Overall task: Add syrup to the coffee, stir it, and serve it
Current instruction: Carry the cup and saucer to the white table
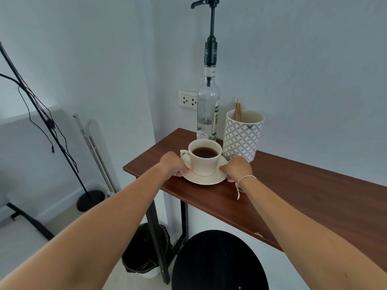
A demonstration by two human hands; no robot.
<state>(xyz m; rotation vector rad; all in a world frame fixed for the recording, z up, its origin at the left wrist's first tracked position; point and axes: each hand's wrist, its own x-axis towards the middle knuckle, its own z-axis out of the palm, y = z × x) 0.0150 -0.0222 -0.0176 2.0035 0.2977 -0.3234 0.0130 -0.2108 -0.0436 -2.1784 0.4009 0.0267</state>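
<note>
Left hand (174, 165) and right hand (238, 169) pinching saucer (206, 178) rims, steadying full coffee cup (205, 156) on worktop (293, 195). Syrup bottle (208, 105) just behind; pump spout overhead.

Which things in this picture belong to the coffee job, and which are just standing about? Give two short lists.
Belong to the job:
cup of coffee
saucer, held by left hand and right hand
syrup pump bottle
wooden stir sticks in the patterned holder

Just standing about:
wall socket
black stool
bin
floor stand
</note>
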